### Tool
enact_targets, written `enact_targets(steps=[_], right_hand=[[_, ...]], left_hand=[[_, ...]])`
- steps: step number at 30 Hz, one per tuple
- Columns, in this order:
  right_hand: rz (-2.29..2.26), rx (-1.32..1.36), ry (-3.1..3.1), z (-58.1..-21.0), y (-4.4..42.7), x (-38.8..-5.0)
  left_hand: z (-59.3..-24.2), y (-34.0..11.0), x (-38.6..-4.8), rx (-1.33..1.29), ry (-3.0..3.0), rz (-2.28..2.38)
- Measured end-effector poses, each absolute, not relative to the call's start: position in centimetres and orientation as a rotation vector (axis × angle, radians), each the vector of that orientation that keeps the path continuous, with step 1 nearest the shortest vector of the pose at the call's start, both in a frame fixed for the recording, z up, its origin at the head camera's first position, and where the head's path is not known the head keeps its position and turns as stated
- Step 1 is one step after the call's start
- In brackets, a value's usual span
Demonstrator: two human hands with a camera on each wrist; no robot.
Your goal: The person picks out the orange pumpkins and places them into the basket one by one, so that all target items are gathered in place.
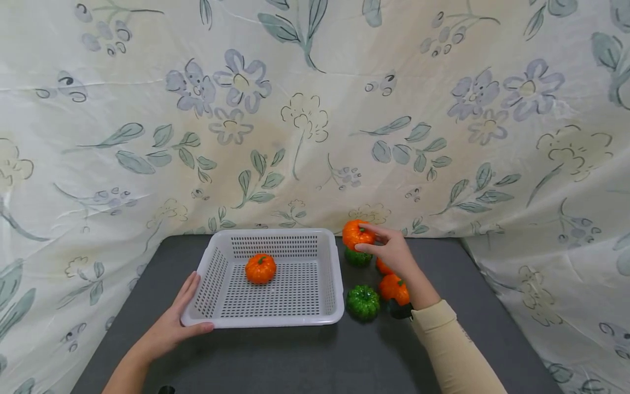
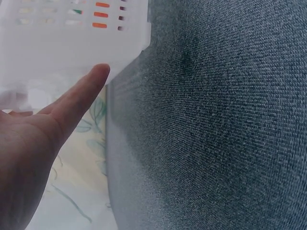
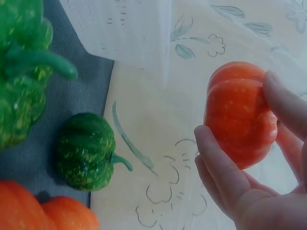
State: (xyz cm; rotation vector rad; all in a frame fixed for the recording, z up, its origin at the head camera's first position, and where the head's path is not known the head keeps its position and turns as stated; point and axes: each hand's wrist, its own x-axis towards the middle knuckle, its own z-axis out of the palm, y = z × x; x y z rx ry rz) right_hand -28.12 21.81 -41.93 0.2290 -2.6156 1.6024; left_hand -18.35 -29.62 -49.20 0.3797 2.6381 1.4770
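Holding orange pumpkin (image 1: 355, 236) in right grip (image 1: 391, 251), pinched between thumb and fingers, lifted off the surface (image 1: 275, 361). In head view: just past far right corner of white basket (image 1: 261, 322), overlapping rear green pumpkin (image 1: 357, 259) in line of sight. In right wrist view: held clear of any green one, gap plainly visible.

Key relation: basket interior to the left of right grip and a bit nearer the body, right rim in between. From this spot, judging by layout, no leftward route in except over that rim. Basket's long axis running left-right, so short end facing right grip. Squat shape on held pumpkin, no real long axis to line up.

Left grip (image 1: 172, 317) at opposite end of basket: fingers fairly straight along left wall, thumb spread apart at near left corner, touching basket, not closed round it.

Right side much nearer to loose stock: near green pumpkin (image 1: 363, 303) just beside right rim, loose orange pumpkins (image 1: 394, 289) partly hidden by right forearm. Already inside basket: second orange pumpkin (image 1: 261, 268), slightly left of centre, toward far wall.
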Motion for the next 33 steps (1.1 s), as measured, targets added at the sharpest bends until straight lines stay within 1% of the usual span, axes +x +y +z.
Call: enact_targets(steps=[14, 23, 33], right_hand=[[1.609, 0.364, -2.595, -41.9, 19.6, -28.5], [1.582, 0.358, -2.632, -41.3, 18.0, -28.9], [1.556, 0.414, -2.656, -40.7, 16.0, -29.4]], left_hand=[[-49.2, -29.5, -18.3, 0.389, 2.615, 1.525], [-49.1, -29.5, -18.2, 0.401, 2.614, 1.535], [-48.9, -29.5, -18.3, 0.421, 2.639, 1.507]])
